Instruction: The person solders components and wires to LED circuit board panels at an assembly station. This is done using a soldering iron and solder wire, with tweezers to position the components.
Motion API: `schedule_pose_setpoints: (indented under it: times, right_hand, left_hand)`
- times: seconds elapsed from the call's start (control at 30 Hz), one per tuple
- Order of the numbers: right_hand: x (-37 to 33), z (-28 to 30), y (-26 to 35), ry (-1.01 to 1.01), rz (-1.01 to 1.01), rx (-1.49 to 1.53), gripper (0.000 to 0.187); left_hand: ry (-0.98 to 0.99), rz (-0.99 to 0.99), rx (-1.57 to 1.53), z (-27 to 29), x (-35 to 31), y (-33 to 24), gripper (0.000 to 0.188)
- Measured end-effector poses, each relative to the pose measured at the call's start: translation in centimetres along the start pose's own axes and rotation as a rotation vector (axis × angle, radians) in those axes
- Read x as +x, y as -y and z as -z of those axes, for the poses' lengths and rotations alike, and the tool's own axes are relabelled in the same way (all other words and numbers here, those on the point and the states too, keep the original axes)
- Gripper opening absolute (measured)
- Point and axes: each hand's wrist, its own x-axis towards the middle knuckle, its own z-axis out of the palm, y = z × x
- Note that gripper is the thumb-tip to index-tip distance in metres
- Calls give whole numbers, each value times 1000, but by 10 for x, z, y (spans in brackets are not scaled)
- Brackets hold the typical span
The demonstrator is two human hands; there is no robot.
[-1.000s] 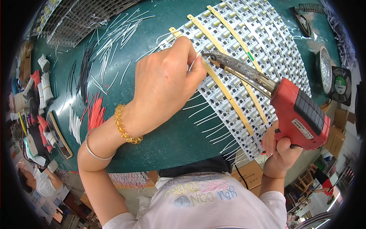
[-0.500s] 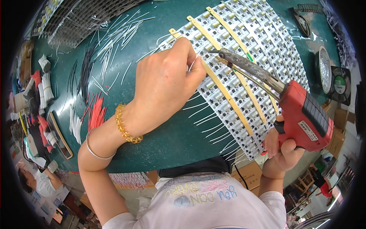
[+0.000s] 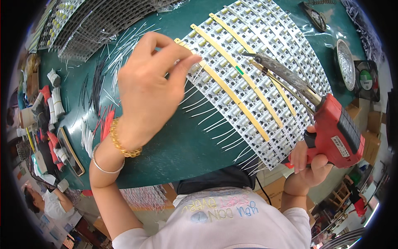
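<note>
Circuit-board panel (image 3: 257, 110): lay right of left hand (image 3: 149, 83), whose grasp could not be told. Red soldering gun (image 3: 330, 124): was gripped in right hand (image 3: 309, 165), pale printed label (image 3: 340, 146) beyond its fingers.

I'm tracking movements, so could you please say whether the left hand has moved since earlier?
Yes: the left hand has shifted left, nearer the loose red wires.

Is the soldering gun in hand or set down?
In hand: the right hand grips the red soldering gun, its tip over the circuit boards.
</note>
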Motion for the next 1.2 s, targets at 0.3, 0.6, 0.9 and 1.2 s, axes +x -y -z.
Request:
schedule_pose_setpoints:
  times: [0.3, 0.6, 0.9, 1.2]
  right_hand:
    - [-4, -14, -2, -49, -20, -85, 79]
    - [2, -21, -5, -32, -60, -87, 77]
    - [2, -20, -6, -1, -97, -55, 68]
    - [-1, -19, -6, -71, -120, -25, 74]
  left_hand:
    - [113, 64, -274, -15, -11, 1, 9]
    - [168, 95, -221, -20, -11, 2, 9]
    - [102, 30, -155, -24, -15, 3, 11]
    - [130, 51, -195, -23, -13, 3, 12]
